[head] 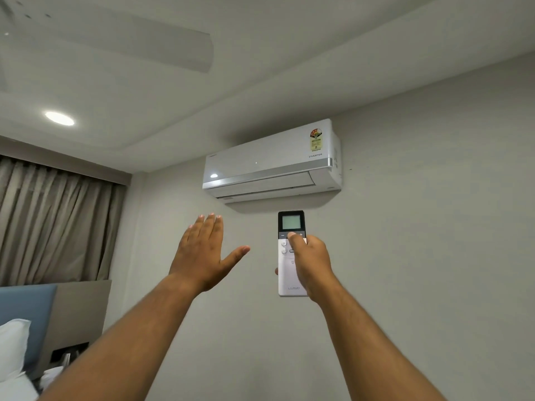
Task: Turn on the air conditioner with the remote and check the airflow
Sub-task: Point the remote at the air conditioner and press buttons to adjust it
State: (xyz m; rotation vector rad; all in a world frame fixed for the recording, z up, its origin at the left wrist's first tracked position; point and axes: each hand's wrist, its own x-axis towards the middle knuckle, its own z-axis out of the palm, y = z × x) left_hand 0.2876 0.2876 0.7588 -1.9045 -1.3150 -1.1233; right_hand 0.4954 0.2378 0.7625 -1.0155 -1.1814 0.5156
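Two forearms enter from the lower edge of the frame, one at lower left, one at lower right. Both are bare from the frame edge to the wrist: no sleeve, cuff or glove shows. Left hand (202,256), centre left of the frame: bare, no ring, no watch or band at the wrist; fingernails short and unpainted, visible at the fingertips. Right hand (311,264), centre right of the frame: bare, no ring or wristband visible; thumbnail short and unpainted. Fine hair is faintly visible along both forearms. No marks or tattoos can be made out.
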